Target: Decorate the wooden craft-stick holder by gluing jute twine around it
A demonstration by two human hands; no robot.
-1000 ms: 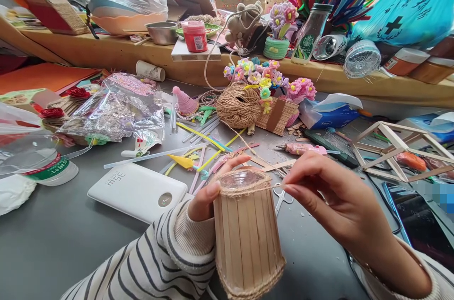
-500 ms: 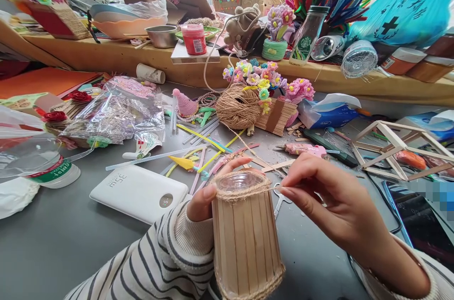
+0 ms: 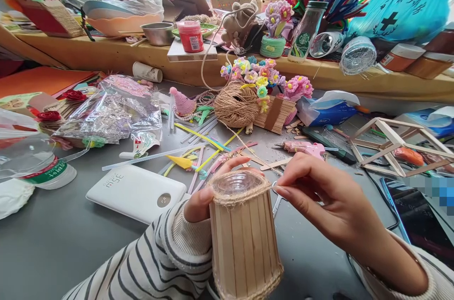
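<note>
My left hand (image 3: pixel 204 198) is wrapped round a plastic cup clad in wooden sticks (image 3: pixel 244 238), held upside down with its clear base up. A band of jute twine (image 3: pixel 236 197) circles the top edge. My right hand (image 3: pixel 326 198) pinches the twine strand right beside that edge. The strand runs back across the table to a ball of jute twine (image 3: pixel 236 103). Small scissors (image 3: pixel 276 203) lie on the grey table (image 3: pixel 64 238) just behind the cup, partly hidden.
A white power bank (image 3: pixel 136 192) lies left of the cup, with coloured straws (image 3: pixel 202 141) behind it. A pink glue gun (image 3: pixel 305 148), a stick frame (image 3: pixel 397 146) and a phone (image 3: pixel 414 217) sit to the right. A crowded wooden shelf (image 3: pixel 106 54) runs along the back.
The cup has tilted and shifted slightly left and down in my left hand. My right hand stays pinched on the twine at the rim, hardly moved.
</note>
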